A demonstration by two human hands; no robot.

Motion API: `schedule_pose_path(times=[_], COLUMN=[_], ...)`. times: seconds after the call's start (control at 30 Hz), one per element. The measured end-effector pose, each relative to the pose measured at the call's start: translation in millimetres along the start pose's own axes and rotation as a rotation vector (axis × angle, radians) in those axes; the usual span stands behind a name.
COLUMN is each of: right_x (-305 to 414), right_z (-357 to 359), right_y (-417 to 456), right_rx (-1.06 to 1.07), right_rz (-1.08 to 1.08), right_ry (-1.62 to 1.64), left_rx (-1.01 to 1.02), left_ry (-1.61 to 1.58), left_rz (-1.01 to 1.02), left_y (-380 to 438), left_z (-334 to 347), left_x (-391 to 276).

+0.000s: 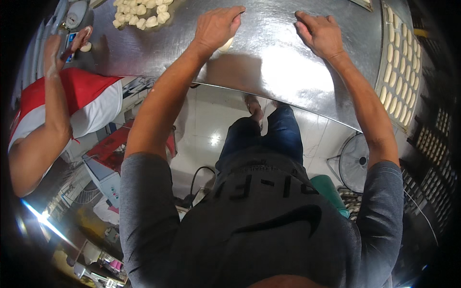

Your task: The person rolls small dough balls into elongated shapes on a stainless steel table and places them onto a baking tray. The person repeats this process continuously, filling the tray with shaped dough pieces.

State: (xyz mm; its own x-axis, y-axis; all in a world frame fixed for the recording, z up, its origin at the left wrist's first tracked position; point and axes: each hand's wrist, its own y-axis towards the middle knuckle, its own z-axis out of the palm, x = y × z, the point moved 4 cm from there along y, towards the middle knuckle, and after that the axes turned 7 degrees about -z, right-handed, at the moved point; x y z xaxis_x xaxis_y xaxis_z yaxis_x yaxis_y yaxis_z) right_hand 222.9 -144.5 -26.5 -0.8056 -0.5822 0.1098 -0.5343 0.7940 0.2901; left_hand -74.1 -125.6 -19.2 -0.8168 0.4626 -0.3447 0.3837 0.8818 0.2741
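Note:
My left hand is over the steel table, its fingers bent towards the middle. A small piece of pale dough lies on the steel beside its wrist, partly covered by the hand. To the right, my right hand rests on or just above the table, fingers curled and thumb below them. Whether anything is under either palm cannot be told. The hands are well apart, with bare steel between them. A cluster of dough balls lies at the upper left, beyond my left hand.
A tray of finger-shaped dough pieces stands along the table's right side. At the left, a co-worker's hands are near another dough ball and a scale. A floor fan stands below the table's right edge.

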Motion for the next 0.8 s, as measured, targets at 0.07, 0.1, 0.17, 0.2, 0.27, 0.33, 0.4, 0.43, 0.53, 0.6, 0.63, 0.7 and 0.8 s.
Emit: schedule_pose_path(times=[0.07,0.1,0.17,0.2,0.27,0.33,0.4,0.43,0.53,0.6,0.63,0.7,0.8], right_x=[11,18,25,24,23,28,18,12,7,16,22,24,19], right_z=[-8,-10,-9,-9,-12,-18,-11,4,7,0,-1,-7,-8], right_y=[-8,-16,-40,-50,-46,-8,-4,-13,-16,-36,-49,-56,-27], right_rx=[-0.042,-0.061,-0.041,-0.031,0.268,0.261,-0.101,-0.008,0.201,0.091,0.05,-0.048,0.253], right_rz=[-0.033,-0.049,-0.087,-0.083,0.082,0.167,0.118,0.138,0.172,0.052,-0.005,-0.031,0.267], right_ry=[-0.114,-0.172,-0.182,-0.186,-0.132,0.001,0.018,0.012,-0.024,-0.105,-0.137,-0.132,0.033], left_rx=[-0.113,-0.157,-0.179,-0.16,0.354,0.235,0.168,0.165,0.12,-0.017,-0.013,0.001,0.597], left_ry=[0.012,0.003,-0.069,-0.136,-0.152,-0.077,-0.012,0.032,0.181,0.235,0.188,0.092,0.148], left_rz=[0.058,0.069,0.067,0.058,-0.431,-0.234,-0.075,-0.04,-0.01,0.069,0.099,0.16,-0.411], left_y=[-9,-25,-44,-48,-32,-14,5,10,4,-26,-36,-52,-9], left_z=[-4,-10,-16,-16,-16,4,20,17,2,3,2,3,14], left_x=[-3,-9,-8,-8,-3,12,13,9,-11,-14,-14,-13,6])
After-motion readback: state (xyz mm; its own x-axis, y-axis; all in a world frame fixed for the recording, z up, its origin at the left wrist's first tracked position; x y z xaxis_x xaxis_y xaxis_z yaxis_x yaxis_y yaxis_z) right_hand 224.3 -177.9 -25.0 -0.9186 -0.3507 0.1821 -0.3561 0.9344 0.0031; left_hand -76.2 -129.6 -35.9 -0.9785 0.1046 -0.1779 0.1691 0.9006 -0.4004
